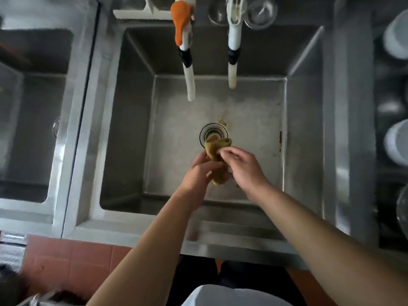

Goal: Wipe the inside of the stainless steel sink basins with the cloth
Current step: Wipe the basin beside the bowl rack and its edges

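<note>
A deep stainless steel sink basin point(249, 129) fills the middle of the view, with a round drain point(212, 131) in its floor. Over the basin, just in front of the drain, both hands hold a bunched yellow-brown cloth point(215, 149). My left hand point(202, 171) grips its lower part from the left. My right hand point(241, 166) pinches it from the right with the fingertips. Part of the cloth is hidden between the hands. A second basin point(33, 129) lies to the left.
Two white faucet spouts point(190, 82) point(233, 71) hang over the basin's back half, the left one with an orange handle point(181, 21). White bowls point(397, 142) are stacked at the right. Glass lids point(261, 13) rest behind the sink. Red floor tiles point(72, 259) lie below.
</note>
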Available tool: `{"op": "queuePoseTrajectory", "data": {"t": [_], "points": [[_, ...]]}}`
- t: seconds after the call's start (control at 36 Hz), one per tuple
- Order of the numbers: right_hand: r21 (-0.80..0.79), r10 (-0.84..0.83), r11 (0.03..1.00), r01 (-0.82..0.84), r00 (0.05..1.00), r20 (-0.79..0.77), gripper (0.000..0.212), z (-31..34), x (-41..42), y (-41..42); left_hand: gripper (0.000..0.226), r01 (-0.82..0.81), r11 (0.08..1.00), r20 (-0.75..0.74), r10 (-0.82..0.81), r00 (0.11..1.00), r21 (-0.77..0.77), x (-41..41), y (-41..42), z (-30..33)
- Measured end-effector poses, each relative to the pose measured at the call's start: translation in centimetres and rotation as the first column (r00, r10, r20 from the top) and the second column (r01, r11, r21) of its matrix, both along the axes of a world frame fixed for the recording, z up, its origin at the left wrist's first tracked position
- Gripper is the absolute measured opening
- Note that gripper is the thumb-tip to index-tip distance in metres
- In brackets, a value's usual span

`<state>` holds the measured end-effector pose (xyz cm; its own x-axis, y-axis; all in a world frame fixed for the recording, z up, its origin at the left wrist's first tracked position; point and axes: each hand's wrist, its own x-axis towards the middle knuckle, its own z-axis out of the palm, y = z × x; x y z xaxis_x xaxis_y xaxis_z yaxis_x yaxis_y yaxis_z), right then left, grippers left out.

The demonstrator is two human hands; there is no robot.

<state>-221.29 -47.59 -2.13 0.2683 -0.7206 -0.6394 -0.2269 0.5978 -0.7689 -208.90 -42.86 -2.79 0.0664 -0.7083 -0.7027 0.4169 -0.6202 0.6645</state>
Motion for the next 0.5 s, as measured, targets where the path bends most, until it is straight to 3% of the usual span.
{"op": "queuePoseTrajectory", "data": {"t": [0.14, 0.28, 0.36, 0.42, 0.44, 0.5], "points": [[0.045, 0.108, 0.993, -0.109, 0.994, 0.008, 0.027, 0.1, -0.2, 0.0, 0.034, -0.017, 0.99, -0.067, 0.027, 0.997, 0.143, 1.4, -0.2, -3.3], [-0.116, 0.249, 0.946, -0.304, 0.906, -0.343, 0.041, -0.1, -2.2, -1.2, 0.036, -0.088, 0.93, -0.071, 0.121, 0.99, 0.357, 3.0, -0.9, -7.4], [-0.212, 0.253, 0.855, -0.474, 0.737, -0.626, 0.049, -0.2, -4.0, -2.5, 0.039, -0.11, 0.903, -0.021, 0.13, 0.991, 0.415, 4.4, -2.0, -9.3], [-0.183, 0.253, 0.75, -0.635, 0.532, -0.808, 0.054, -0.3, -5.1, -3.9, 0.031, -0.162, 0.891, 0.074, 0.144, 0.987, 0.423, 5.3, -3.5, -10.6], [-0.163, 0.237, 0.699, -0.696, 0.441, -0.866, 0.055, -0.3, -5.6, -4.7, 0.026, -0.206, 0.885, 0.137, 0.163, 0.977, 0.418, 5.8, -4.5, -10.9], [-0.158, 0.182, 0.653, -0.74, 0.356, -0.917, 0.057, -0.2, -6.6, -6.3, 0.025, -0.26, 0.892, 0.289, 0.156, 0.945, 0.37, 6.7, -7.1, -11.9]]}}
